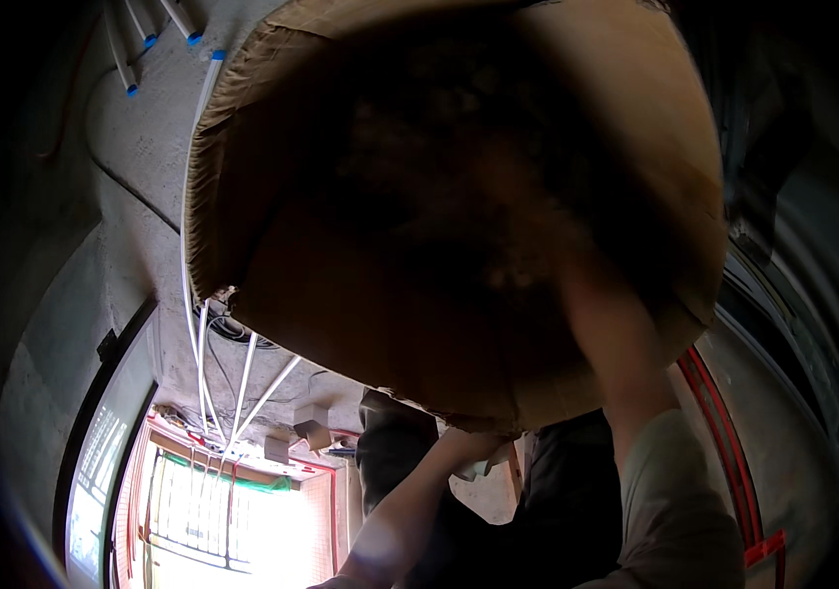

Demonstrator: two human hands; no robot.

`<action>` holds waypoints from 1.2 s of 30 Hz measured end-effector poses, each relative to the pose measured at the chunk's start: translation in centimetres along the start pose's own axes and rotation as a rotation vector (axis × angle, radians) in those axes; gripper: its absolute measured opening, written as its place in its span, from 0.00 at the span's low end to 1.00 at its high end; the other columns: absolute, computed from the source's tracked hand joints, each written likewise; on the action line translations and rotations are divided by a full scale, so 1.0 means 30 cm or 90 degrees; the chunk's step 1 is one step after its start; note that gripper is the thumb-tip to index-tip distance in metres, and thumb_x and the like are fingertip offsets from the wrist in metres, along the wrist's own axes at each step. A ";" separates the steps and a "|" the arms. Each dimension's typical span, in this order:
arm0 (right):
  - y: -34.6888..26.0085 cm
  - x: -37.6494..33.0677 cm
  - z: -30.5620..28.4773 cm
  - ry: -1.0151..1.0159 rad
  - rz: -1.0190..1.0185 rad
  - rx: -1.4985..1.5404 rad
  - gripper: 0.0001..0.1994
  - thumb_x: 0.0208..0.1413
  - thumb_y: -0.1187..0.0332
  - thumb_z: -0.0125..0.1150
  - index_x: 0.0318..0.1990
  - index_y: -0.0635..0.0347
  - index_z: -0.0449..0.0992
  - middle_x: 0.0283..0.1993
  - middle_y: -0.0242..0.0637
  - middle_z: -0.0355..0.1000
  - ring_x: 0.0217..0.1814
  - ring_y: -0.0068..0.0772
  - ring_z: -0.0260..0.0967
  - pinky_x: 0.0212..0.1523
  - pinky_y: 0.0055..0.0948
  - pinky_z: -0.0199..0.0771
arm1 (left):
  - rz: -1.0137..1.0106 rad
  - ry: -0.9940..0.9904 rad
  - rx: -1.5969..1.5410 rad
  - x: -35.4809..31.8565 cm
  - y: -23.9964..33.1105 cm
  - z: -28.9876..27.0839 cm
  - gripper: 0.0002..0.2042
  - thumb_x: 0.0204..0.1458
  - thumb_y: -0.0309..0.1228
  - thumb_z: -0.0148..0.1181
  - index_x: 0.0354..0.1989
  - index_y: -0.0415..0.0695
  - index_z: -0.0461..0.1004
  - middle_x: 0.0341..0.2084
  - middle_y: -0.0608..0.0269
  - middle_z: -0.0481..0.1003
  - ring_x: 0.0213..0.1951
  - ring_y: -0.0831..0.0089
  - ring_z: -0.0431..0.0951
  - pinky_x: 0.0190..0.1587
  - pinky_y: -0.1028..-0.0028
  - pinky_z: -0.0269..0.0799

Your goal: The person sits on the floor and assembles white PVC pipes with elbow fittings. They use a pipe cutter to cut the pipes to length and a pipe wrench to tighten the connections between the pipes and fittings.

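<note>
A large brown cardboard box [459, 363] fills the upper middle of the view, its open mouth toward me and its inside mostly in deep shadow. My right forearm reaches into it, and my right hand [527, 206] is a dim shape in the dark; its fingers and anything in them cannot be made out. Small pale shapes, too dark to name, show faintly deep inside. At the box's near lower edge, my left hand [473, 447] is closed on the cardboard rim, its fingers partly hidden. A small whitish thing [483, 465] shows beside that hand.
White conduit pipes [243, 388], some with blue ends, run along the grey concrete surface [144, 147] at left. Below them is a bright barred window [213, 510]. A dark-framed glass panel [100, 471] stands at far left. A red strip [719, 432] runs at right.
</note>
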State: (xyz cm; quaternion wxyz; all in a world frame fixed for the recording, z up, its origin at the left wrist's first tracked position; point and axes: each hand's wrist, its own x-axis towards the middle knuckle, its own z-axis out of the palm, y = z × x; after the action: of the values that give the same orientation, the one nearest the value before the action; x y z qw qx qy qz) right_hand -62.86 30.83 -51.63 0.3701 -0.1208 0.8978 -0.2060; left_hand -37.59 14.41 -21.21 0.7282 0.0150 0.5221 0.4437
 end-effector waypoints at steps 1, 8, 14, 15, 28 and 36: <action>0.071 0.001 -0.019 0.057 -0.081 0.047 0.21 0.70 0.57 0.49 0.64 0.53 0.77 0.59 0.51 0.78 0.56 0.54 0.78 0.61 0.51 0.75 | 0.004 -0.018 0.005 -0.008 0.004 -0.014 0.16 0.62 0.44 0.60 0.50 0.47 0.83 0.41 0.58 0.84 0.45 0.62 0.83 0.50 0.61 0.76; 0.093 -0.027 -0.096 -0.105 0.054 -0.151 0.22 0.67 0.63 0.50 0.63 0.60 0.76 0.63 0.52 0.75 0.64 0.53 0.73 0.68 0.50 0.69 | -0.008 -0.002 0.026 0.015 -0.026 0.002 0.13 0.54 0.34 0.62 0.46 0.47 0.83 0.44 0.54 0.83 0.49 0.57 0.82 0.50 0.58 0.74; 0.108 -0.090 0.034 0.100 0.012 -0.153 0.24 0.63 0.63 0.53 0.66 0.59 0.74 0.64 0.54 0.73 0.65 0.56 0.71 0.69 0.54 0.67 | -0.071 -0.068 0.021 0.032 -0.039 0.025 0.18 0.60 0.42 0.60 0.54 0.50 0.82 0.52 0.56 0.81 0.57 0.57 0.79 0.60 0.60 0.71; 0.083 -0.063 0.020 0.065 -0.023 -0.128 0.24 0.63 0.63 0.53 0.66 0.59 0.73 0.65 0.55 0.72 0.66 0.56 0.70 0.69 0.54 0.67 | -0.028 -0.026 0.032 0.030 -0.048 0.033 0.16 0.58 0.39 0.61 0.52 0.49 0.83 0.49 0.56 0.82 0.55 0.57 0.80 0.58 0.60 0.73; 0.112 0.208 -0.092 0.165 0.154 -0.121 0.27 0.59 0.61 0.59 0.66 0.59 0.73 0.67 0.55 0.70 0.69 0.56 0.67 0.71 0.54 0.65 | 0.064 0.085 0.060 0.029 -0.094 0.092 0.13 0.48 0.32 0.67 0.43 0.46 0.84 0.39 0.59 0.84 0.46 0.58 0.83 0.49 0.59 0.78; 0.125 0.189 -0.036 0.118 0.038 -0.076 0.30 0.56 0.60 0.64 0.67 0.59 0.72 0.68 0.55 0.69 0.70 0.56 0.66 0.72 0.53 0.64 | 0.052 0.022 0.103 0.012 -0.091 0.090 0.14 0.48 0.33 0.66 0.44 0.46 0.84 0.40 0.58 0.84 0.48 0.58 0.83 0.51 0.60 0.77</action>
State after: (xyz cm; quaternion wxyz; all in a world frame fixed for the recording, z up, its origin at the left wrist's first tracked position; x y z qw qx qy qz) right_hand -67.82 32.35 -56.16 0.2838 -0.0964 0.9419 -0.1516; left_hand -33.76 14.19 -21.58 0.6971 0.0873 0.5674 0.4295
